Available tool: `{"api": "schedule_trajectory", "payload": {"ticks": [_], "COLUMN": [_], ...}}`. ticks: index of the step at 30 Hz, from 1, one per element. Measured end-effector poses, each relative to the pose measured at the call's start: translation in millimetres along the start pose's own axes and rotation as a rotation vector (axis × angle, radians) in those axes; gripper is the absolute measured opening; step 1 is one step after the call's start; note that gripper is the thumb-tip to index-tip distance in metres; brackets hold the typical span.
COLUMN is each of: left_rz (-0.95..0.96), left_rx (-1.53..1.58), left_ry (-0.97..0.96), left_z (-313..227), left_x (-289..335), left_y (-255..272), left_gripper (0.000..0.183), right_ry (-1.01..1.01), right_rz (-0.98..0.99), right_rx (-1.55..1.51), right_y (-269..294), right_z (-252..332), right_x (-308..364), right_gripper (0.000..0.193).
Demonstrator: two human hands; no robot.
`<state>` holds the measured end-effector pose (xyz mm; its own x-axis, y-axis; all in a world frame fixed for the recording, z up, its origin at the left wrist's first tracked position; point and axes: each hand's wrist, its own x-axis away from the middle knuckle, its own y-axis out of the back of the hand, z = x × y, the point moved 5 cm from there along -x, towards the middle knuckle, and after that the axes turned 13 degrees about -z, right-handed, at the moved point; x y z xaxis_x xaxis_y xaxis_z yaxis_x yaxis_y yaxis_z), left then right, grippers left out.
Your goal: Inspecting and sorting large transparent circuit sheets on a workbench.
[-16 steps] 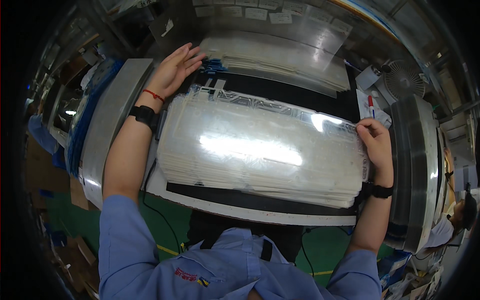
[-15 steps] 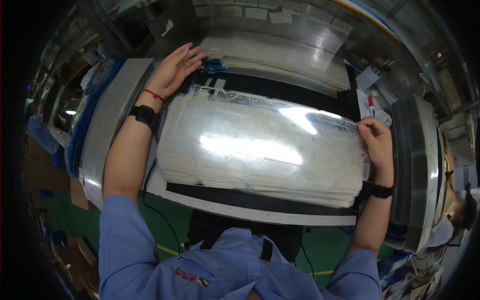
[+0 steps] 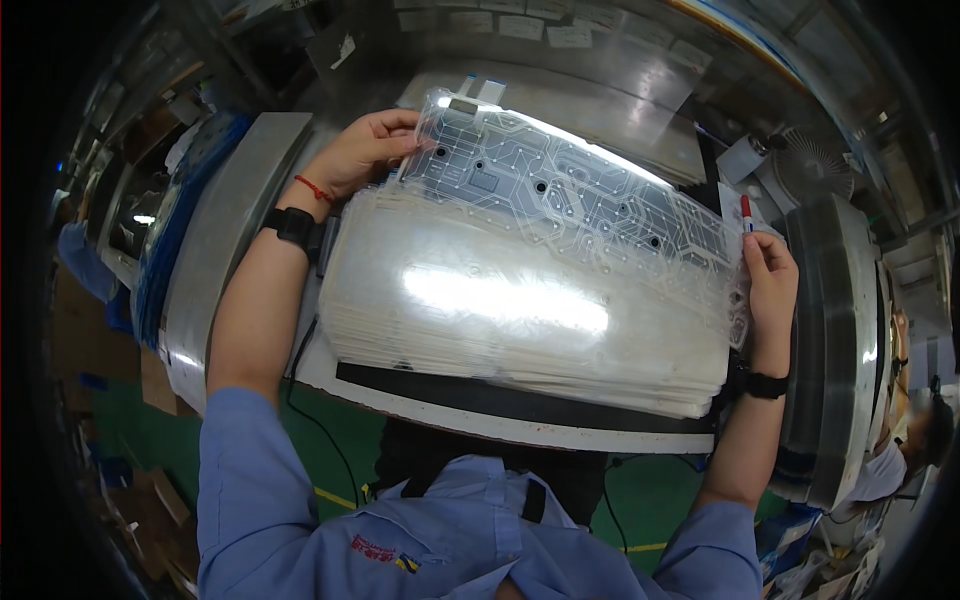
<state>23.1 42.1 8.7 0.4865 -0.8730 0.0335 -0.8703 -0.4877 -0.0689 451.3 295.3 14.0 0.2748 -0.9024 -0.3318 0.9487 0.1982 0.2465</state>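
A clear keyboard membrane with printed traces and several black dots is lifted and tilted up along its far side. My left hand pinches its left end near the flat connector tail. At the other end, my right hand holds the right edge between thumb and fingers. Beneath it lies a thick stack of similar clear sheets, with glare across the top. Its near part rests on or very close to this stack; I cannot tell exactly where they part.
Behind the raised membrane is another stack of sheets. Tall piles stand at left and right. A red-capped marker lies near my right hand, with a fan beyond. Another person is at the far right.
The membrane's far side has risen off the stack, its traces now showing dark. My left hand went from open and spread to pinching its left end. My right hand shifted slightly right.
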Motion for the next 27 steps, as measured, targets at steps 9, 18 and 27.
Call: {"api": "schedule_trajectory", "payload": {"ticks": [9, 18, 27], "left_rz": [-0.214, -0.204, -0.14], "left_rx": [0.113, 0.102, 0.153], "left_ry": [-0.04, -0.082, -0.171], "left_z": [13.0, 12.7, 10.3], "left_x": [-18.3, -20.8, -20.5], "left_y": [29.7, 35.0, 35.0], "left_gripper": [0.026, 0.023, 0.016], "right_ry": [-0.118, -0.105, -0.08], "right_rz": [-0.018, 0.014, -0.024], "right_rx": [-0.19, -0.161, -0.2], "right_y": [-7.6, -3.5, 1.1], "right_z": [9.0, 5.2, 1.8], "right_x": [3.0, 2.6, -0.8], "right_gripper": [0.019, 0.02, 0.025]}}
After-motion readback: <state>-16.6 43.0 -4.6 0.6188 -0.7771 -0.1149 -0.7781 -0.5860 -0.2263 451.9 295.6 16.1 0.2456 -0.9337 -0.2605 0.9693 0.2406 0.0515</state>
